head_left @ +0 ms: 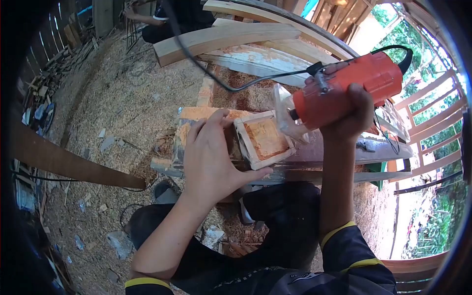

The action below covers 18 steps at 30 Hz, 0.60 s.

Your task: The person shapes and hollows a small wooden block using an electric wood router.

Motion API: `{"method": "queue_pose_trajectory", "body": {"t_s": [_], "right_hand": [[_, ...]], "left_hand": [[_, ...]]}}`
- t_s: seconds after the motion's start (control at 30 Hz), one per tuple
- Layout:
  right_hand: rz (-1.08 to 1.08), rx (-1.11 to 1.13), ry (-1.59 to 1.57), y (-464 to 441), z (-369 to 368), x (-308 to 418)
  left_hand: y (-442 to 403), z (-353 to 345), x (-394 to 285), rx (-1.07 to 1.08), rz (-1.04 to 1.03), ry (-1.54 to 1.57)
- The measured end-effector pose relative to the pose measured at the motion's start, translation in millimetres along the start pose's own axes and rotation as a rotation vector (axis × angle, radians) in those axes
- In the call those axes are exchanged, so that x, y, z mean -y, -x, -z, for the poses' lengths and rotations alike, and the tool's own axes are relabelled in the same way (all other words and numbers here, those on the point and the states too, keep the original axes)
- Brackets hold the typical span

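My right hand (350, 110) is wrapped around the body of an orange trim router (364, 86), raised and tilted with its clear base (282, 115) facing left. That base hangs right beside a small square wooden frame (269, 163), whose recessed middle is rough, orange-brown wood. At the frame's left side is my left hand (209, 152), its fingers curved near the upper left corner and its thumb along the lower edge. Beneath lies a wooden work board (189, 115) dusted with shavings. Whether the router's bit touches the frame cannot be seen.
The router's black cord (223, 86) loops across the upper middle. Curved timber (226, 39) is stacked beyond the board. Another person (177, 19) sits at the top. A brown wooden beam (78, 164) stands at left; shavings cover the floor (128, 98). Slatted wooden panels (437, 118) stand at right.
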State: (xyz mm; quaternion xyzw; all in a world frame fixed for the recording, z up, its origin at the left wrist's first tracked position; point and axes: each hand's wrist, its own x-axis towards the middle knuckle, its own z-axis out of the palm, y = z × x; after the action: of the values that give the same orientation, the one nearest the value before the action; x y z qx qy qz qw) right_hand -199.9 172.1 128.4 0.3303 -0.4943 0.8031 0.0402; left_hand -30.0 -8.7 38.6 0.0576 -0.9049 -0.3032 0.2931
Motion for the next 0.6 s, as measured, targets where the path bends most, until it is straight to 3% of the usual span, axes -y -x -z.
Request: {"method": "queue_pose_trajectory", "body": {"t_s": [0.2,0.6], "right_hand": [[-0.045,0.08,0.039,5.8,-4.9,-10.7],[-0.084,0.178,0.183,26.6,-36.7,-20.2]], "left_hand": [[-3.7,-0.4,3.8,-0.011,-0.094,-0.017],[-2.4,-1.0,2.2,-0.013,-0.041,0.009]]}}
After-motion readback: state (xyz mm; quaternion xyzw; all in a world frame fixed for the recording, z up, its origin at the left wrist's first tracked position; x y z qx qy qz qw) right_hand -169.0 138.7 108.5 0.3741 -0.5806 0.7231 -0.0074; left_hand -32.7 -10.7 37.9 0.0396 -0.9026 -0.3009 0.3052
